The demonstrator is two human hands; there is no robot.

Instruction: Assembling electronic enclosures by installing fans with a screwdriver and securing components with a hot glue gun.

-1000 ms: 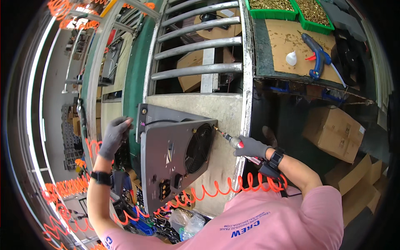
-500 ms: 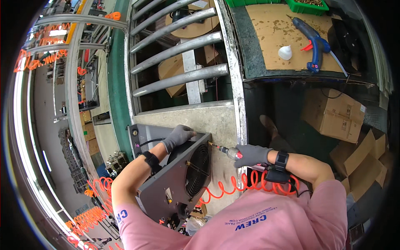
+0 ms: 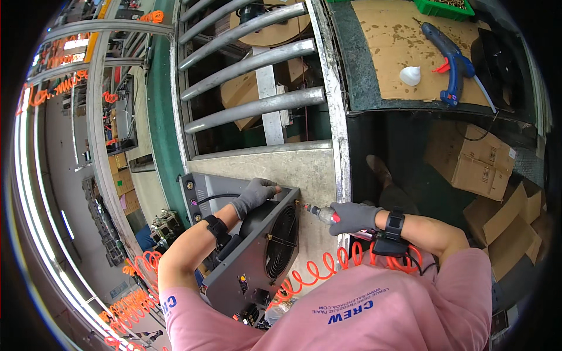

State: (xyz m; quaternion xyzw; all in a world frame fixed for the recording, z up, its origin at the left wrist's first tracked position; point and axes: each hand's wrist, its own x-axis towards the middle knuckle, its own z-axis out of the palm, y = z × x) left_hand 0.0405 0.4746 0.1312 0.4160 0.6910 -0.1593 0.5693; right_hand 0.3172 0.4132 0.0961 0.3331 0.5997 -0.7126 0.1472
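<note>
The right hand (image 3: 355, 217) is clamping its fingers round the driver (image 3: 319, 213), apparently fastening the panel (image 3: 256, 259), lower centre, which seems to call for aligning the bit; the left hand (image 3: 255, 196) is reaching behind, grip unclear.

The fan casing (image 3: 257, 253) stood on the worktop (image 3: 316, 169), before the rollers (image 3: 254, 110). Right of these, a glue gun (image 3: 440, 42) lay on cardboard (image 3: 389, 35).

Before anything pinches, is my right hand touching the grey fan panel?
Apart: the head view shows metal worktop between the right hand and the grey fan panel.
</note>
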